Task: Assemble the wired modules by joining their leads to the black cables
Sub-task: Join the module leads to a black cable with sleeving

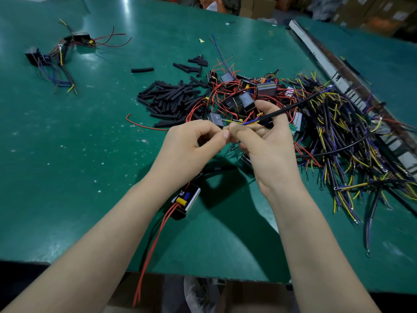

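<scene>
tubing pile (171, 98) left of modules (246, 93)

Table (67, 154): a green work surface is filling most of the view, speckled with small pale flecks.
Black tube pieces (171, 98): a heap of short sleeves is lying at the middle, with loose ones straying toward the far side.
Metal rail (327, 62): a long pale strip is running along the table's right edge, from far to near.
Cardboard boxes (370, 12): brown cartons are standing blurred beyond the far edge.
Yellow scrap (201, 40): a tiny triangle is lying on the far part of the table.
</scene>
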